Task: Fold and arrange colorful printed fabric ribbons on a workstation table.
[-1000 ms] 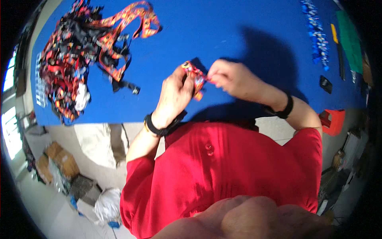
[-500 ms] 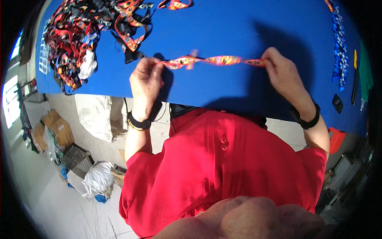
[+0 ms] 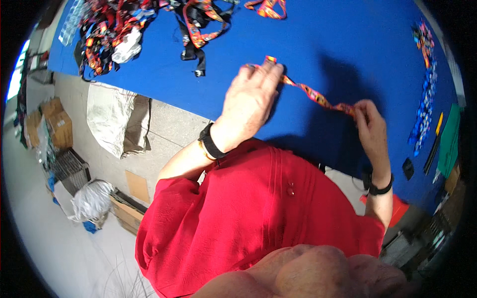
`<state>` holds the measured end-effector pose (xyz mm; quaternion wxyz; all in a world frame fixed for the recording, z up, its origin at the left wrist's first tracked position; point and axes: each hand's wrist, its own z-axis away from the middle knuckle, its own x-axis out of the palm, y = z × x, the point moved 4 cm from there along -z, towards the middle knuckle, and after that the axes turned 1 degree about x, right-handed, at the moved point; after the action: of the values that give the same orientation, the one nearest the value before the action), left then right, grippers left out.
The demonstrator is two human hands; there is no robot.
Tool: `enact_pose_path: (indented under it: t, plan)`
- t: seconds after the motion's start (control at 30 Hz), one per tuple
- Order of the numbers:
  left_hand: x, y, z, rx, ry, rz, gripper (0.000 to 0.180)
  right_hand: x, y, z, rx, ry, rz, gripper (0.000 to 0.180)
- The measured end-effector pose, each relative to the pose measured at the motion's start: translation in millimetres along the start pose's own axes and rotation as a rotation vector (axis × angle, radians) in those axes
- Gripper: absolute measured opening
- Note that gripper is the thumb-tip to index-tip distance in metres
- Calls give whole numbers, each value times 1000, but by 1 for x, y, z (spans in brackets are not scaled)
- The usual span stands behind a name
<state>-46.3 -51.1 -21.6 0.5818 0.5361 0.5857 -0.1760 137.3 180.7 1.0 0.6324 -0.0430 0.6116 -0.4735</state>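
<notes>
"What's there, biggest first?"

"A blue table [image 3: 318, 35]; at its far left a tangled pile [image 3: 112, 25] of red and black straps; down its right side a long, mostly blue bundle [image 3: 424, 111]."

"And the hands?"

"The left hand [image 3: 251, 104] lies palm down, fingers nearly straight, over one end of a strap [image 3: 318, 98]; a bit of that strap pokes out past the fingertips; whether the fingers grip it or only press, I cannot tell; the right hand [image 3: 371, 131] pinches the other end between thumb and fingers."

"So the strap is where?"

"Between the two hands, above the near part of the table, well apart from the pile; it looks twisted along its length."

"How would you handle it well?"

"I'd press the left end firmly; roll the right fingertips until the twist comes out; then draw lightly, since a hard tug would probably slide it from under the left hand."
</notes>
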Motion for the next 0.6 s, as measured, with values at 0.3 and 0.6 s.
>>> enact_pose_path:
  t: [0.3, 0.6]
  plan:
    - [-2, 9, 3, 7, -19, -13, 16, -6, -14, 7, -319, 190, 356, 32]
    - [-19, 31, 2, 101, -219, 522, 14, 63, -67, 1, -691, -224, -19, 27]
